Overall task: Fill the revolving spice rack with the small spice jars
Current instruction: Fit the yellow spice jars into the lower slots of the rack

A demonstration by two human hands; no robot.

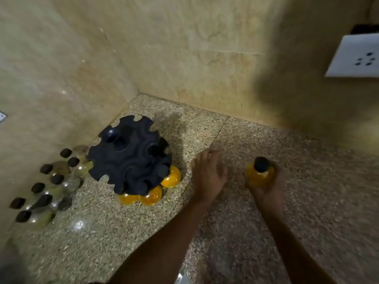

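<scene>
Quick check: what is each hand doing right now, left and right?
Left hand: open, flat, holding nothing.
Right hand: closed around a yellow spice jar.

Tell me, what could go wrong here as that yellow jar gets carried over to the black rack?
The right hand grips the yellow jar low on its body, so it could slip or tip on the way. The rack holds three yellow jars on one side only and looks tilted; pushing in another might topple it. The loose jars crowded against its left side could get knocked over if it turns.
</scene>
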